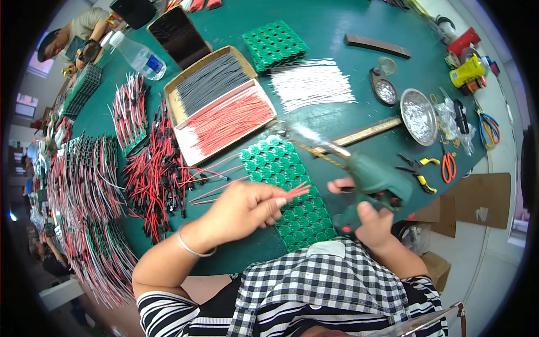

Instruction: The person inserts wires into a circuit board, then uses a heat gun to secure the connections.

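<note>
Several short red wires [297,192] are pinched between the thumb and fingers of my left hand [247,206]; their ends stick out over a panel of round green circuit boards [309,223]. The longer part of the wires trails out to the left behind the hand. My right hand [373,220] is wrapped round the handle of a green soldering gun [382,178]. Its metal barrel points to the upper left, above the far end of the panel, and its tip is blurred. The hand and tool hide part of the table.
Beyond the panel stands a cardboard box [173,90] of black and red wires. White wires [311,84], stacked green boards [275,45] and a metal dish [419,118] lie farther off. Pliers [418,168] lie at right, wired bundles [84,180] at left. A person [84,28] sits far left.
</note>
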